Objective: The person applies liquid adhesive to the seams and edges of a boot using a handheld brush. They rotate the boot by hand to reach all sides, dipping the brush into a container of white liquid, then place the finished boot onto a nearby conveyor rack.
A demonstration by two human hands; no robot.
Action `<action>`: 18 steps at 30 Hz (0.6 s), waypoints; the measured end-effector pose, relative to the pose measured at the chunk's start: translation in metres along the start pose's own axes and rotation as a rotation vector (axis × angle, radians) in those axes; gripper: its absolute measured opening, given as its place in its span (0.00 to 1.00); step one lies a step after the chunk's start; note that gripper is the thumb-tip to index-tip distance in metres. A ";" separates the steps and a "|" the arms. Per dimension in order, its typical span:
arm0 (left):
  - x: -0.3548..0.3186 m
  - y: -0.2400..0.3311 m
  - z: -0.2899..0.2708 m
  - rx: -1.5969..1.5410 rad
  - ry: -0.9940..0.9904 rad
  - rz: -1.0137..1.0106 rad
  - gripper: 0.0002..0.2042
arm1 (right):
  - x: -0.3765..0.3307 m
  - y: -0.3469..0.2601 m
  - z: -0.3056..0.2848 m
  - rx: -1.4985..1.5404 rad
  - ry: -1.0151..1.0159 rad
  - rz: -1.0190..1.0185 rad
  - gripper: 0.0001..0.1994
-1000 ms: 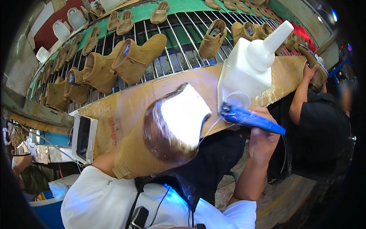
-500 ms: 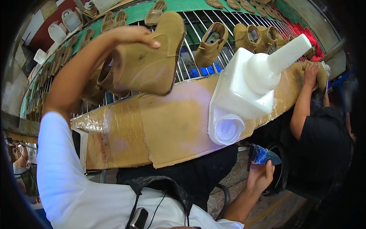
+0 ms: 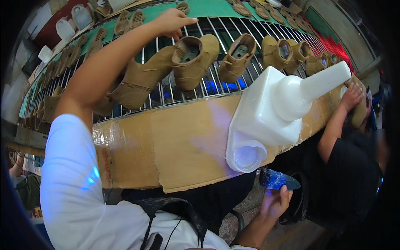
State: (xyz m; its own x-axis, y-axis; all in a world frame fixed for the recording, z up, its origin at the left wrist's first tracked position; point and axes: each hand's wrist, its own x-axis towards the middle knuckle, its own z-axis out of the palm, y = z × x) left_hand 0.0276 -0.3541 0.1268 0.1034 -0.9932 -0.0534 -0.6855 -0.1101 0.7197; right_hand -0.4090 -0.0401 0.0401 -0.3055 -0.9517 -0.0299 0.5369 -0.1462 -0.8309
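My left hand (image 3: 173, 23) is over the metal rack, fingers apart and nothing in them. Just below it a tan ankle boot (image 3: 204, 54) stands upright on the bars, its opening facing me. Left of that boot another tan boot (image 3: 143, 79) leans at a slant, partly hidden behind my forearm. Low on the right, my right hand (image 3: 275, 202) is closed round a blue brush-like tool (image 3: 279, 180); its exact kind is unclear. A white plastic glue bottle (image 3: 271, 108) with a thick spout sits above that hand, its round cup (image 3: 249, 156) holding pale liquid.
Cardboard (image 3: 191, 141) covers the near ledge. More tan boots (image 3: 237, 58) line the rack (image 3: 166, 89), with soles (image 3: 123, 23) on the green belt (image 3: 148, 14) behind. At right a co-worker's hand (image 3: 353, 96) holds a tan shoe part.
The boot that my left hand held over the cardboard is now on the rack, and the hand has let go and moved up. My right hand has shifted slightly left with the blue tool.
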 end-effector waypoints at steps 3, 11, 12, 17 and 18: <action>-0.085 -0.051 -0.046 0.112 0.316 0.297 0.28 | 0.001 0.002 0.005 0.009 -0.044 0.014 0.18; -0.220 -0.148 0.004 0.224 0.393 0.168 0.38 | -0.004 -0.003 0.002 0.049 -0.173 0.031 0.15; -0.211 -0.147 0.007 0.255 0.469 0.120 0.35 | -0.003 -0.003 -0.005 0.093 -0.188 0.040 0.15; -0.169 -0.102 0.044 0.371 0.478 0.204 0.31 | -0.021 -0.015 0.005 0.007 -0.254 0.069 0.14; -0.164 -0.098 0.048 0.378 0.451 0.130 0.32 | -0.025 -0.015 0.009 0.000 -0.237 0.063 0.14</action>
State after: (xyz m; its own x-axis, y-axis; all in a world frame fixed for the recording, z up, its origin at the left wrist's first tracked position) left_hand 0.0426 -0.1820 0.0318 0.2404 -0.8944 0.3772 -0.9131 -0.0765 0.4006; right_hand -0.4027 -0.0159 0.0584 -0.0784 -0.9957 0.0498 0.5491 -0.0848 -0.8314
